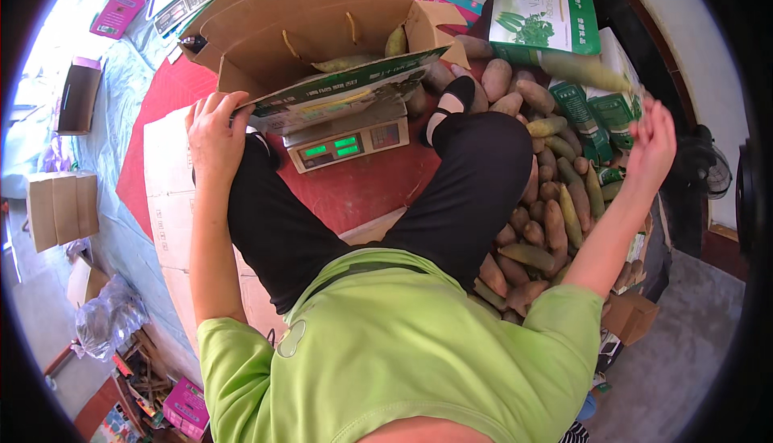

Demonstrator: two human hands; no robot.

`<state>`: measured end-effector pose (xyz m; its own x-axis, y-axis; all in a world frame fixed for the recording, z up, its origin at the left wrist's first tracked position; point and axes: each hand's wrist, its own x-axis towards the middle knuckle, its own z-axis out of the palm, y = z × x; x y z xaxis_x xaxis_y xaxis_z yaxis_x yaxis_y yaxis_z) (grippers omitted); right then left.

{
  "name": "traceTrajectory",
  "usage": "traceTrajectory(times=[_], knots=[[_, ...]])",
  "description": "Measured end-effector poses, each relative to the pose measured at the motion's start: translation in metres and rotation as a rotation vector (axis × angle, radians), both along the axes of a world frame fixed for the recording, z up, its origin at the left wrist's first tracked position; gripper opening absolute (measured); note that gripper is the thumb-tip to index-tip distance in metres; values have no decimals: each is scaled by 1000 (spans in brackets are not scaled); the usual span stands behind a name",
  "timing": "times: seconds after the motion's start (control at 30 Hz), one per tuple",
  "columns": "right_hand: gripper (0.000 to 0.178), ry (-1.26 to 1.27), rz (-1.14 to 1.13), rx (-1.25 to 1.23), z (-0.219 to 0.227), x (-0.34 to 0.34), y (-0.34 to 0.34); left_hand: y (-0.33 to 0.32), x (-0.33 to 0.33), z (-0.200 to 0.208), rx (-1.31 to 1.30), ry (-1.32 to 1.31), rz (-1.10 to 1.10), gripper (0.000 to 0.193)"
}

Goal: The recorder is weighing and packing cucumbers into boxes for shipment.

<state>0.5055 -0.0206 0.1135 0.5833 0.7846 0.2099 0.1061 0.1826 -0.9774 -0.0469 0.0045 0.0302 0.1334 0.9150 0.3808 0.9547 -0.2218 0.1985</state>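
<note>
My left hand (216, 130) is closed on the left front corner of an open cardboard gift box (286, 4), thumb along its rim. The box stands on a digital scale (338, 151) with a lit green display. A few green radishes (345, 63) lie inside it; the front panel hides the rest of its inside. Out to the right, my right hand (652, 143) grips a long, pale green radish (586, 71) by its thin end, slightly blurred. Beneath and beside it spreads a pile of radishes (555, 229), some green and some brownish.
Another printed white-and-green box (538, 16) stands behind the pile, with green packaging (581, 121) at its right. A second scale (179, 0) sits at the far left. A black fan (708, 165) is at the right. Flat cardboard (171, 201) lies left of my legs.
</note>
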Motion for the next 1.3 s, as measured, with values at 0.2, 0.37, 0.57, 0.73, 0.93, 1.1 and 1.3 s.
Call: traceTrajectory(times=[0.2, 0.37, 0.57, 0.73, 0.93, 1.1, 1.3], knots=[[24, 57, 434, 203, 75, -101, 100, 1, 0, 0, 6, -51, -4, 12], [17, 30, 633, 81, 70, -216, 140, -1, -1, 2, -8, -81, 9, 11], [22, -161, 843, -70, 19, -285, 148, 0, 1, 1, -12, -108, -11, 10], [23, -251, 735, -225, -3, -241, 140, -1, 2, 3, -20, -124, -4, 9], [24, -154, 465, -340, -62, -101, 96, 2, 4, 4, 0, -154, -22, 10], [13, -4, 108, -581, -189, -7, 6, 0, 5, 6, 3, -152, -16, 10], [8, -57, -7, -924, -356, 45, -157, -1, 5, 3, -4, -155, -7, 10]])
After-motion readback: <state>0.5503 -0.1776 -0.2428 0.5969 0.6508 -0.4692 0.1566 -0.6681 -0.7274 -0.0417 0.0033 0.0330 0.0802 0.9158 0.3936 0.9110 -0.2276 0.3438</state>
